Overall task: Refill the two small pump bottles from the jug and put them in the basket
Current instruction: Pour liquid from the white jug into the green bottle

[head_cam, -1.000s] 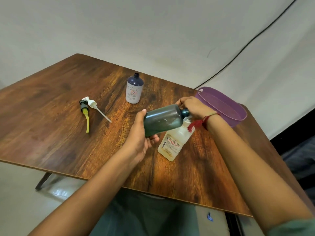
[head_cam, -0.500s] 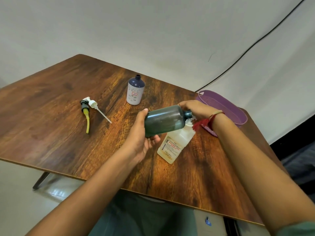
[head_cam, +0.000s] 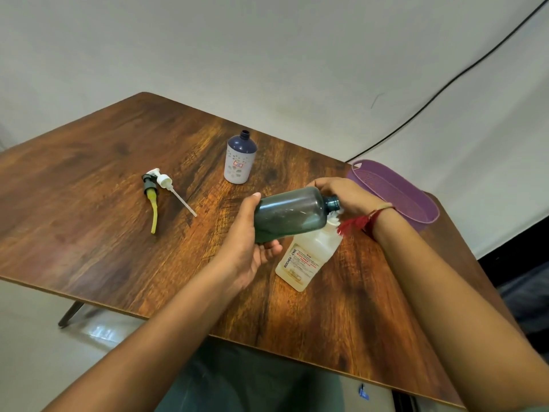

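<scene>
A person at a wooden desk (head_cam: 89, 209) holds a dark teal pump bottle (head_cam: 291, 214) on its side above the desktop, its open neck pointing to the right. The left hand (head_cam: 248, 242) has its grip clamped round the bottle's base, thumb on top and fingers underneath. The right hand (head_cam: 341, 191), a red thread (head_cam: 367, 220) tied at its wrist, reaches just past the bottle's neck, its grip closed down over the white top of the jug (head_cam: 306, 260). The jug, a pale container with a red-printed label, stands on the desk directly below and behind the teal bottle. The second small bottle (head_cam: 240, 162), white with a navy shoulder, stands upright and uncapped farther back, well apart from both hands. Two pump heads lie side by side near the left of the desk, one dark with a yellow tube (head_cam: 152, 200), one white (head_cam: 167, 184). The purple basket (head_cam: 421, 218) sits at the desk's far right edge, just beyond the right wrist.
</scene>
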